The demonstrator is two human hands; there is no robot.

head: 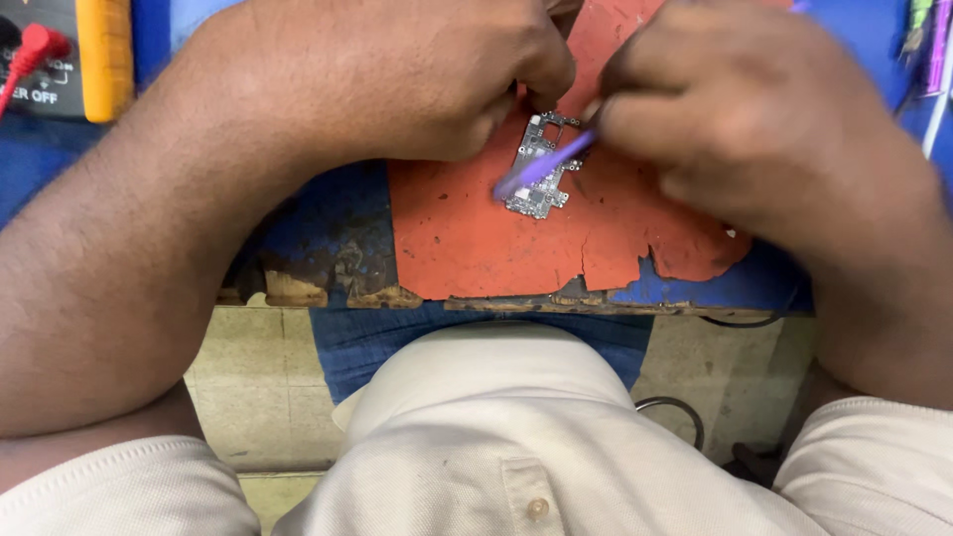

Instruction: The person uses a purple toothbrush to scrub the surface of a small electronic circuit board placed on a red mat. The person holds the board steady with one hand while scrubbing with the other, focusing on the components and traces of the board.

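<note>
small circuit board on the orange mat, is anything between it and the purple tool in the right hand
Nothing visible: the thin purple tool in the right hand lies directly across the small silver-grey circuit board, which the left hand pins at its top edge.

A worn blue bench (pixel 328 223) carries a torn orange mat (pixel 476 238) and a yellow multimeter (pixel 99 55).

Setting: small electronics repair bench, workshop type. Evidence: bare circuit board (pixel 541 164) on worn orange work mat (pixel 467 238); blue bench top (pixel 333 223), edge chipped and scorched; yellow multimeter (pixel 69 55) with red probe lead (pixel 25 60) at far left corner; hand tools (pixel 928 45) at far right; tiled floor (pixel 243 367) below.
</note>
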